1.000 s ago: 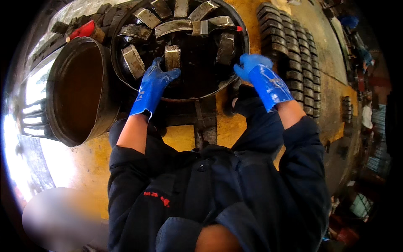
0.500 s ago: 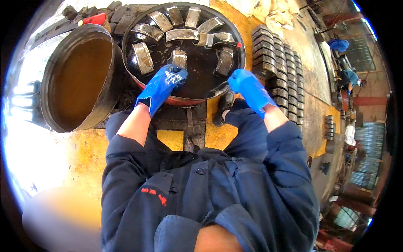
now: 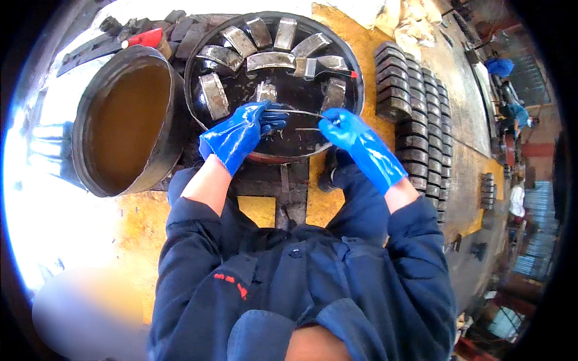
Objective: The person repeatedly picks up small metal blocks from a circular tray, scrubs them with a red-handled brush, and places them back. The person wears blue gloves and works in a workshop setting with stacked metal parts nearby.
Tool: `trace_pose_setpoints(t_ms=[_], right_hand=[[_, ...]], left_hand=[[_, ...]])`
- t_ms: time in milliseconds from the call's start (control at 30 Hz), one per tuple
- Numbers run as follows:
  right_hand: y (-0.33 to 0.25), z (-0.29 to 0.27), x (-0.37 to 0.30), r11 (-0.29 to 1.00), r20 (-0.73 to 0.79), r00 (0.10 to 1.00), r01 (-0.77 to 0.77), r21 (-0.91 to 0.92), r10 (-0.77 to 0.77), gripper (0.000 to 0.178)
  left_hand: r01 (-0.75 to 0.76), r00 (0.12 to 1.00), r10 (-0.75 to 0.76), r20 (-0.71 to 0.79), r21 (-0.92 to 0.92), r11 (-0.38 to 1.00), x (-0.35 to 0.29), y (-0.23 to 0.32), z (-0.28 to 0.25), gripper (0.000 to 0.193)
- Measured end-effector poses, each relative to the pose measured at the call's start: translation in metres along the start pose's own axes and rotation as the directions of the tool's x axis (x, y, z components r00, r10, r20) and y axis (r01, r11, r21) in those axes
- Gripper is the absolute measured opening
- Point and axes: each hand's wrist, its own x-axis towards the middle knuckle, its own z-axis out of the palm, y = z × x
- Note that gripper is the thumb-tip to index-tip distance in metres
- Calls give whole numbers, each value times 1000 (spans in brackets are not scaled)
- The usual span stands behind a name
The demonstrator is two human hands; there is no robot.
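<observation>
Over the near part of a round black tub [image 3: 358, 90], my two blue-gloved hands face each other. My right hand [image 3: 355, 135] is closed in a pinch on a thin bent metal wire [image 3: 301, 112], which spans toward the left. My left hand [image 3: 238, 132] has its fingers stretched out at the wire's other end; whether they touch it I cannot tell. Several curved metal blocks [image 3: 271, 61] lie in the tub's dark liquid, one of them [image 3: 266, 92] just beyond my left fingers. A flat brush [image 3: 310, 68] with a red-tipped handle rests among them.
A dented metal drum [image 3: 174, 114] of brown liquid stands at the left, a red container [image 3: 146, 39] behind it. Stacked dark curved blocks [image 3: 394, 84] form several rows to the right of the tub. Pale cloth or sacking [image 3: 415, 24] lies at the far right.
My left hand has gone from a fist to stretched fingers. The thin wire now shows between my hands, where none was visible before. The view has shifted slightly.
</observation>
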Motion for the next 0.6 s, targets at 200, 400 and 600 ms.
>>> trace_pose_setpoints(t_ms=[200, 400, 600], right_hand=[[-21, 23, 23, 423, 47, 679, 508, -750, -732, 78], [-12, 48, 56, 740, -40, 901, 329, -586, -432, 47], [10, 28, 89, 990, -226, 966, 136, 25, -127, 29]], left_hand=[[-76, 988, 85, -129, 75, 994, 13, -2, -22, 39], [87, 963, -62, -260, 86, 992, 6, 27, 9, 44], [-40, 775, 555, -303, 853, 521, 11, 9, 3, 89]])
